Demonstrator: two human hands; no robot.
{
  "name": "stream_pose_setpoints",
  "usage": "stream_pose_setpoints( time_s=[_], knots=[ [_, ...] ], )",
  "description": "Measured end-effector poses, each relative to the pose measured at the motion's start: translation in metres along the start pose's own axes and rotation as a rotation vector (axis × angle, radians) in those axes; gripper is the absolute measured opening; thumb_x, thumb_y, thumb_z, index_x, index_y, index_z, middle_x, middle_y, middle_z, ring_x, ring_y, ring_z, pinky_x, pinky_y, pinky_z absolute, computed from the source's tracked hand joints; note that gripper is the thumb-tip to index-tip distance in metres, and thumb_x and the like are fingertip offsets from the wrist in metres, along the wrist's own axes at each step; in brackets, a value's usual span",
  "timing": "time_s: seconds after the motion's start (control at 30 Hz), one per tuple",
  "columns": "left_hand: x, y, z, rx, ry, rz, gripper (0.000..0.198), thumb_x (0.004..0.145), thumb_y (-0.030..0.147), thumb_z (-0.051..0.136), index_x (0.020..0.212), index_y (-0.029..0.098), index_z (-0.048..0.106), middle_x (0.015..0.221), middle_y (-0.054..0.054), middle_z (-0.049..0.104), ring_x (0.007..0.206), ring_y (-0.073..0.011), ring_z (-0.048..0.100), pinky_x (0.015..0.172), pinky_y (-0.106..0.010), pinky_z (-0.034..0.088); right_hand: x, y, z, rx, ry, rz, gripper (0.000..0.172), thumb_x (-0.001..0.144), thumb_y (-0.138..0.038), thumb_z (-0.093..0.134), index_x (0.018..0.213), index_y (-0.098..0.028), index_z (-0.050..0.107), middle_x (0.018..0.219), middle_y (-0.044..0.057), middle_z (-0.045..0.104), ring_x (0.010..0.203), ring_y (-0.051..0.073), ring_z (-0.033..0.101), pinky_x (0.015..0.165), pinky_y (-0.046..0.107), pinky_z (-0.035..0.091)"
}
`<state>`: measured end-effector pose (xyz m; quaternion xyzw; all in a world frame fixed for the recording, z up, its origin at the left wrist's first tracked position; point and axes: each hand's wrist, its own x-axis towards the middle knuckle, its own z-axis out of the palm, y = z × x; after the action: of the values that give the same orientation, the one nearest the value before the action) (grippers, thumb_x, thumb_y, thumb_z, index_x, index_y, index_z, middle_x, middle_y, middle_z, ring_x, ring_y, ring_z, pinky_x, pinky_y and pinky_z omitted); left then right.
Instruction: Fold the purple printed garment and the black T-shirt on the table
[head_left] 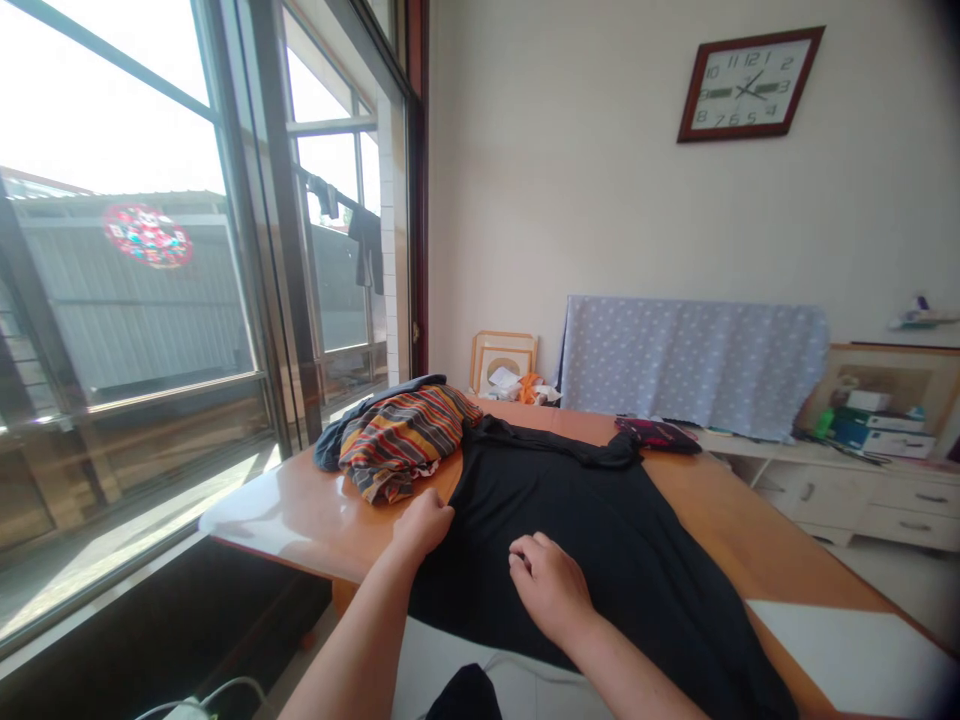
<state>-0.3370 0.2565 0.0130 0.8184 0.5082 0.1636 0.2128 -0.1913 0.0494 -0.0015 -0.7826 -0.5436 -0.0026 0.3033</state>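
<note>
A black garment lies spread over the wooden table, its narrow bunched parts at the far side and its near edge hanging over the front. At the garment's left edge, my left hand is closed in a pinch on the fabric. My right hand is over the middle of the near part, fingers curled in loosely; no fold of cloth shows between them. Just beyond my left hand sits a heap of striped orange, grey and yellow cloth, with blue clothing under and behind it.
The wooden table has a white patch at its right corner. A dark red and black pouch lies at its far edge. Behind stand a dotted blue cover and a white cabinet. Windows line the left.
</note>
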Motion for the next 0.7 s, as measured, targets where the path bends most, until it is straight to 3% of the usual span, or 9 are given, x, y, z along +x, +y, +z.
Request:
stream_pose_setpoints(
  time_s=[0.17,0.33,0.53,0.7],
  knots=[
    [-0.006,0.004,-0.005,0.008,0.027,-0.088,0.015,0.080,0.031,0.053,0.093,0.025,0.056,0.101,-0.006,0.071,0.095,-0.0265,0.067,0.071,-0.034,0.045,-0.002,0.012,-0.004,-0.002,0.008,0.035,0.021,0.092,-0.032,0.051,0.095,-0.029,0.071,0.093,0.001,0.066,0.087,0.016,0.061,0.074,0.024,0.038],
    [-0.018,0.006,-0.012,0.127,0.062,-0.188,0.023,0.079,0.026,0.050,0.102,0.026,0.053,0.113,-0.009,0.071,0.104,-0.0331,0.066,0.084,-0.045,0.043,-0.006,0.026,-0.019,-0.035,0.026,0.114,0.021,0.092,-0.034,0.052,0.097,-0.027,0.071,0.095,0.002,0.065,0.089,0.016,0.061,0.075,0.024,0.039],
    [-0.023,0.020,-0.008,0.188,0.107,-0.142,0.023,0.081,0.025,0.045,0.101,0.022,0.056,0.124,-0.014,0.067,0.110,-0.0354,0.063,0.091,-0.056,0.037,-0.015,0.052,-0.041,-0.008,0.078,0.187,0.025,0.092,-0.035,0.051,0.100,-0.025,0.072,0.096,0.004,0.065,0.089,0.016,0.062,0.076,0.024,0.043],
    [-0.024,0.028,0.001,0.266,0.180,-0.126,0.027,0.083,0.027,0.043,0.105,0.021,0.058,0.128,-0.016,0.061,0.116,-0.0357,0.057,0.091,-0.056,0.038,-0.023,0.097,-0.061,0.069,0.148,0.275,0.029,0.091,-0.034,0.052,0.107,-0.022,0.072,0.104,0.006,0.067,0.095,0.018,0.064,0.084,0.026,0.046]
  ],
)
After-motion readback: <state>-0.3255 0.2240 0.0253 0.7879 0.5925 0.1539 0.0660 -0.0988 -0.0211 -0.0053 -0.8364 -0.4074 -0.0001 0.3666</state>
